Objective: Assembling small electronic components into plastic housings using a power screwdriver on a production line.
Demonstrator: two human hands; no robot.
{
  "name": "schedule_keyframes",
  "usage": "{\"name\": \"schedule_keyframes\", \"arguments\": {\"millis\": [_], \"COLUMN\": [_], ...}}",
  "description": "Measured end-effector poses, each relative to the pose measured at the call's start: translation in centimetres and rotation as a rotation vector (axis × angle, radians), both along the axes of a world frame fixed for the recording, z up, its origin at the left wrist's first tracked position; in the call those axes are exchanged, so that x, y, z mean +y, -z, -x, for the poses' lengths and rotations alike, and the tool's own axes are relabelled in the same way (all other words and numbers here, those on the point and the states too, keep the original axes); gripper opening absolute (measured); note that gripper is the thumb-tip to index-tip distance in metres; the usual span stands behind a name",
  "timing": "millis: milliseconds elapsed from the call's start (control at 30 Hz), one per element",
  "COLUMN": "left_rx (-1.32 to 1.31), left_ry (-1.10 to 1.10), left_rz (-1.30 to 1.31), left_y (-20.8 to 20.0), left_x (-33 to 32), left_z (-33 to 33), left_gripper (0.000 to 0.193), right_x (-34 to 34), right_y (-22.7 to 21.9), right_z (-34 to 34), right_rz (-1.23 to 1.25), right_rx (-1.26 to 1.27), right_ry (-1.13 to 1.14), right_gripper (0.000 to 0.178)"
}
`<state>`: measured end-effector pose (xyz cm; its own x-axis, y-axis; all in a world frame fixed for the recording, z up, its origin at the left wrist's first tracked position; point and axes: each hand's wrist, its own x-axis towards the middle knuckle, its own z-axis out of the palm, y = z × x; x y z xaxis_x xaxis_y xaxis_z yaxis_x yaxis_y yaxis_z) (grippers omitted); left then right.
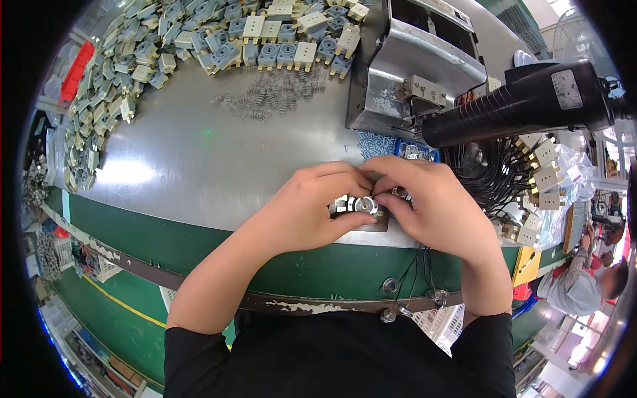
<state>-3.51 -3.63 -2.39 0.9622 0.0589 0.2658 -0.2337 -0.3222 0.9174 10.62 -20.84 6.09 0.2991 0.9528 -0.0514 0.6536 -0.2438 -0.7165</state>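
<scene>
Near the front edge of the steel worktop (pixel 172 166), both hands meet over one small part. My left hand (pixel 308 209) is closed around a small white and silver part with a round face (pixel 363 205), thumb below and fingers above. From the other side my right hand (pixel 431 202) comes in, thumb and forefinger pinched together beside the part. Whatever lies between those fingertips is too small and too hidden to name. Under the hands shows a bit of a flat metal plate (pixel 377 224). Thin dark wires (pixel 424 259) hang over the edge below my right hand, with small round clear-and-metal pieces (pixel 389 285) at their ends.
Grey and white switch-like blocks (pixel 219 46) heap along the back and left. Loose coil springs (pixel 282 93) lie before them. Beyond my hands are blue screws (pixel 376 144), a blue tray (pixel 434 156), a metal fixture (pixel 391 86) and a black power screwdriver (pixel 511 109). Black wires (pixel 488 172) bundle at right.
</scene>
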Motion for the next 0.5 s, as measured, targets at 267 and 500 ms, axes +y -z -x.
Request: {"name": "schedule_keyframes", "arguments": {"millis": [267, 500], "left_rx": [-0.031, -0.020], "left_ry": [-0.014, -0.010], "left_rz": [-0.025, -0.035], "left_y": [0.0, -0.3], "left_x": [-0.1, -0.1], "left_z": [-0.2, -0.3], "left_gripper": [0.035, 0.036], "right_x": [-0.8, -1.7], "right_y": [0.4, 1.9], "right_z": [1.3, 1.8], "right_rz": [-0.017, -0.138], "right_rx": [-0.103, -0.085], "right_ry": [0.072, 0.145], "right_gripper": [0.049, 0.056]}}
